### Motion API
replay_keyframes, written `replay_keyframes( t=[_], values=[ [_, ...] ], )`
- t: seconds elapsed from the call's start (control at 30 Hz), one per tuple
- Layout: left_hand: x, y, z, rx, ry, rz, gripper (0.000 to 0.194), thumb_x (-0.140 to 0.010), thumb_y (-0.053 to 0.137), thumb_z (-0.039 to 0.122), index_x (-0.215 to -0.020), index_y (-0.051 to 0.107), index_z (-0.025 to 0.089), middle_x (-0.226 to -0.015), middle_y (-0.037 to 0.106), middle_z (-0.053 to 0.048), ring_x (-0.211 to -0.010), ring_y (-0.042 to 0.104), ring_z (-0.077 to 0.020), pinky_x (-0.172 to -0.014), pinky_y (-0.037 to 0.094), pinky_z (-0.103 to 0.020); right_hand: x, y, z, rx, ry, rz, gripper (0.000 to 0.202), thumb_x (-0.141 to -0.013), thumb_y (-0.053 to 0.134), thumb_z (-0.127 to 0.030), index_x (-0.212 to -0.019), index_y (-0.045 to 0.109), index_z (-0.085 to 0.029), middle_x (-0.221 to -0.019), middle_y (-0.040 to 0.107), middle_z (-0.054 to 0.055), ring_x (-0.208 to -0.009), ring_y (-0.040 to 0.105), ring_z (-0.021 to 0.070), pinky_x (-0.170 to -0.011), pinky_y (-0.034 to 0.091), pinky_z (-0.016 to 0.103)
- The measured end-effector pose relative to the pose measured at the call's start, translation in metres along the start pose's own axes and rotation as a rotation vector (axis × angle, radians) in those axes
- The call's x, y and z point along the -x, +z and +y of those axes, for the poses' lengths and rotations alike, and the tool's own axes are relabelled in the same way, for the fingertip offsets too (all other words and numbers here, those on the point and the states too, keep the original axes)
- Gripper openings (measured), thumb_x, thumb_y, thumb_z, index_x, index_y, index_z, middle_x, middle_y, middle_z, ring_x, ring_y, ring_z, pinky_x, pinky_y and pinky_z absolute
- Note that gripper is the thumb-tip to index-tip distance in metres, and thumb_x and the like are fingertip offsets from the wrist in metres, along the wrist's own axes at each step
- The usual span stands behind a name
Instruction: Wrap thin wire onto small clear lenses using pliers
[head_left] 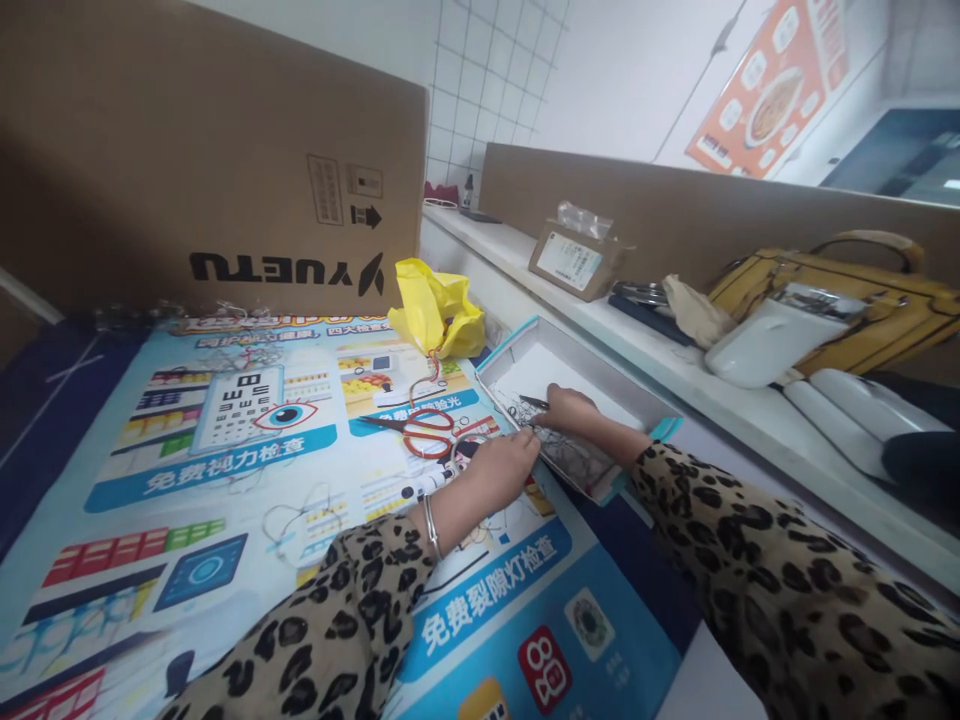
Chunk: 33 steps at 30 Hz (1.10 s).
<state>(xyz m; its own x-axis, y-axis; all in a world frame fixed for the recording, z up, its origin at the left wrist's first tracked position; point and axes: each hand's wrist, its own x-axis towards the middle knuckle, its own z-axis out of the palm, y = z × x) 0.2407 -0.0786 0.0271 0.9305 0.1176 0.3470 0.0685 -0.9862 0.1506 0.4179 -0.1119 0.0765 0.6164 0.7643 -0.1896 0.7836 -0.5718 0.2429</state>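
Observation:
A shallow white box (592, 372) with teal edges lies open at the table's right side, thin dark wire-like strands in its near part. My right hand (568, 412) reaches into it, fingers closed round a slim black pointed tool (534, 402). At the box's left edge rests my left hand (504, 468), its fingers bent together; what they pinch, if anything, is too small to name. Left of the hands, scissors (427, 433) with orange-red handles lie on the printed sheet (300, 540). Beyond them sits a crumpled yellow bag (442, 310).
A large cardboard box (210, 150) stands at the back left. Along the right, a white ledge (637, 350) bears a small carton (574, 262), a white device (780, 340) and a yellow handbag (840, 290). Loose thin strands (304, 515) lie on the sheet.

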Motion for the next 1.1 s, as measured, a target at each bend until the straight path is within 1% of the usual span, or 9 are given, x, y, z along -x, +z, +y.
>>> replay_keyframes(
  t=[0.1,0.23,0.53,0.7,0.77,0.83,0.87,0.93,1.1],
  values=[
    [-0.001,0.002,0.002,-0.003,-0.022,0.011,0.04,-0.079,0.042,0.009,-0.118,0.043,0.012,-0.124,0.049,-0.014,-0.099,0.057,-0.0206,-0.077,0.05,-0.032,-0.006,0.01,-0.007,-0.006,0.035,-0.017,0.052,-0.077,0.059,-0.041,-0.114,0.048,-0.006,-0.103,0.06,0.018,-0.095,0.058,0.0246,-0.075,0.045,0.032],
    [0.0,0.003,0.003,-0.007,-0.021,0.007,0.04,-0.079,0.042,0.011,-0.119,0.043,0.011,-0.129,0.047,-0.014,-0.102,0.056,-0.0215,-0.078,0.05,-0.032,-0.015,0.017,-0.012,-0.002,0.055,-0.067,0.035,-0.085,0.052,-0.033,-0.114,0.051,-0.013,-0.113,0.054,0.009,-0.096,0.056,0.0187,-0.08,0.048,0.038],
    [0.0,0.002,0.001,0.005,-0.006,-0.028,0.049,-0.079,0.043,0.014,-0.127,0.037,0.01,-0.136,0.039,-0.016,-0.111,0.051,-0.0225,-0.083,0.048,-0.033,-0.036,0.01,-0.006,0.002,0.031,-0.17,0.035,-0.085,0.052,-0.033,-0.114,0.051,-0.014,-0.114,0.054,0.009,-0.096,0.055,0.0188,-0.08,0.047,0.038],
    [-0.004,-0.001,0.002,0.019,-0.01,-0.052,0.053,-0.075,0.048,0.015,-0.127,0.036,0.011,-0.135,0.041,-0.014,-0.107,0.053,-0.0228,-0.082,0.048,-0.033,-0.042,-0.007,0.01,0.001,0.025,-0.16,0.035,-0.084,0.053,-0.033,-0.114,0.051,-0.014,-0.114,0.054,0.009,-0.097,0.055,0.019,-0.08,0.047,0.038],
    [-0.005,-0.004,0.004,0.023,-0.025,-0.071,0.054,-0.076,0.049,0.016,-0.128,0.035,0.013,-0.132,0.042,-0.014,-0.102,0.055,-0.022,-0.08,0.048,-0.033,-0.041,-0.018,0.019,-0.003,0.03,-0.127,0.034,-0.085,0.051,-0.034,-0.114,0.051,-0.015,-0.114,0.054,0.008,-0.096,0.055,0.0185,-0.08,0.048,0.039],
    [-0.007,-0.007,0.005,0.024,-0.036,-0.085,0.057,-0.076,0.052,0.02,-0.129,0.032,0.016,-0.132,0.04,-0.014,-0.097,0.057,-0.0216,-0.079,0.048,-0.033,-0.038,-0.028,0.027,-0.008,0.028,-0.073,0.034,-0.084,0.052,-0.034,-0.111,0.053,-0.013,-0.111,0.055,0.009,-0.096,0.056,0.019,-0.08,0.047,0.037],
    [-0.008,-0.009,0.005,0.022,-0.036,-0.087,0.059,-0.076,0.053,0.021,-0.131,0.03,0.017,-0.133,0.039,-0.014,-0.096,0.057,-0.0218,-0.078,0.048,-0.033,-0.035,-0.034,0.031,-0.012,0.029,-0.037,0.032,-0.082,0.054,-0.032,-0.103,0.058,-0.009,-0.104,0.059,0.013,-0.095,0.056,0.0219,-0.078,0.046,0.033],
    [-0.01,-0.011,0.004,0.018,-0.03,-0.083,0.064,-0.075,0.054,0.022,-0.133,0.028,0.02,-0.136,0.035,-0.013,-0.096,0.057,-0.0232,-0.076,0.048,-0.034,-0.029,-0.044,0.036,-0.023,0.032,0.027,0.028,-0.078,0.055,-0.031,-0.092,0.063,-0.008,-0.093,0.063,0.016,-0.092,0.058,0.025,-0.071,0.044,0.028],
    [-0.02,-0.011,0.0,0.029,-0.028,-0.087,0.071,-0.075,0.054,0.021,-0.137,0.021,0.025,-0.147,0.017,-0.011,-0.1,0.056,-0.0258,-0.075,0.048,-0.036,-0.007,-0.075,0.046,-0.072,0.033,0.172,0.028,-0.07,0.053,-0.031,-0.085,0.065,-0.012,-0.084,0.065,0.011,-0.079,0.059,0.0214,-0.056,0.037,0.025]
  ],
)
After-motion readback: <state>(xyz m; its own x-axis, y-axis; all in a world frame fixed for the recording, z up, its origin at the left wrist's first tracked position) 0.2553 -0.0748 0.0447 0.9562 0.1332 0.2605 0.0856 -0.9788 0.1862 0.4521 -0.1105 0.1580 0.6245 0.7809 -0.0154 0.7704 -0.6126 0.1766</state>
